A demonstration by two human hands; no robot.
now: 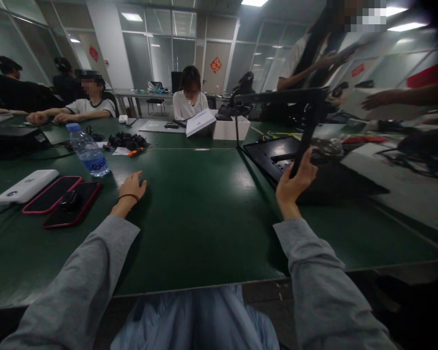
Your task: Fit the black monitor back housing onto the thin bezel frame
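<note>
My right hand point(295, 182) is closed around the near edge of a black laptop lid point(306, 126), which stands raised over the laptop's base point(273, 155) on the green table point(204, 214). My left hand point(132, 185) rests on the table to the left, fingers curled loosely downward, holding nothing. A black band circles its wrist. Both arms wear grey sleeves.
Two red-cased phones point(63, 200) and a white power bank point(26, 185) lie at the left, with a water bottle point(88, 151) behind them. A white box point(226, 127), cables and tools lie farther back. Several people sit or stand around the table.
</note>
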